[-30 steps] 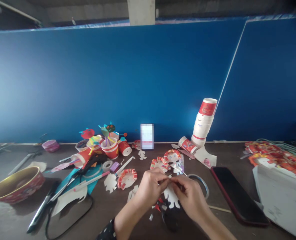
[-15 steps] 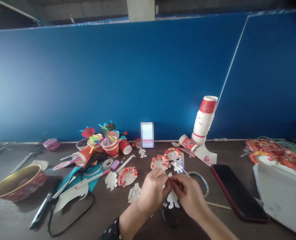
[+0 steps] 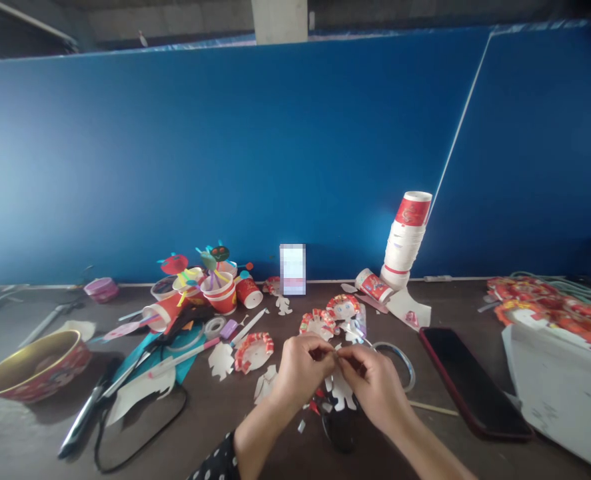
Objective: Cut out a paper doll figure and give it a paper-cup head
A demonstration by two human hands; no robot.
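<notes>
My left hand (image 3: 302,370) and my right hand (image 3: 372,380) meet fingertip to fingertip over the brown table (image 3: 225,433), near its front edge. Both pinch a tiny piece between them, too small to name. Just below the fingers lies a white paper doll cut-out (image 3: 342,393), with small red and white scraps (image 3: 315,407) around it. Beyond the hands lie paper doll faces with red curled hair (image 3: 344,308).
A roll of clear tape (image 3: 399,357) and a dark phone (image 3: 470,380) lie right of the hands. A stack of red-and-white paper cups (image 3: 406,240) leans on the blue partition. Left are decorated cups (image 3: 220,293), pens, a black cable (image 3: 140,427) and a gold-lined bowl (image 3: 30,367). A white box (image 3: 560,393) stands at right.
The hands stay joined over the paper doll; the fingers shift slightly around the small piece. The view drifts a little.
</notes>
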